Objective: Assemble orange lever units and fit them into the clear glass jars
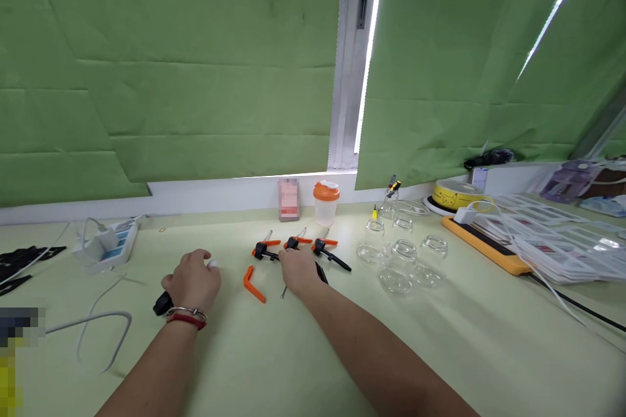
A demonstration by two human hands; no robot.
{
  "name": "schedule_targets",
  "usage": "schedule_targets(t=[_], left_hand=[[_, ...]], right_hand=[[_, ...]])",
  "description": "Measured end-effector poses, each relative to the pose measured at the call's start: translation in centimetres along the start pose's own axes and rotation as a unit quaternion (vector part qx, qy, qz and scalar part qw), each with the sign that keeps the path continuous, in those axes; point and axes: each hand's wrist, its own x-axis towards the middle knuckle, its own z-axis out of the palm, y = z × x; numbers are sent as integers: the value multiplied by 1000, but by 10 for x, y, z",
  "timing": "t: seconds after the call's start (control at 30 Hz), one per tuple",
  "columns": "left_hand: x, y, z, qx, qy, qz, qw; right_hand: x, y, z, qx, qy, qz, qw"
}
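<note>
My left hand is curled palm-down above the table. A black rounded piece juts out on its left side and a small white tip shows by its fingers. My right hand reaches down over the middle of three black-and-orange clamp-like parts; its fingers are mostly hidden. A black handle shows beside that hand, and a thin metal rod pokes out below. Similar parts lie to the left and right. An orange L-shaped piece lies between my hands.
Several clear glass jars and small screwdrivers stand right. Behind are an orange-lidded cup and a pink box. A power strip and cables lie left; an orange-edged strip and papers lie far right.
</note>
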Motion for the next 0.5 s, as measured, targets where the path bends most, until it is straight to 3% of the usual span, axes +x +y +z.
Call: schedule_targets(t=[0.2,0.33,0.5], left_hand=[[6,-13,-1,172,-118,-20,978],[8,-17,2,191,-180,-38,964],[0,-7,2,185,-213,22,959]], right_hand=[[-22,-37,-2,16,17,-59,998],[-35,-57,5,-13,-25,-139,990],[-56,-55,1,-41,-65,-194,978]])
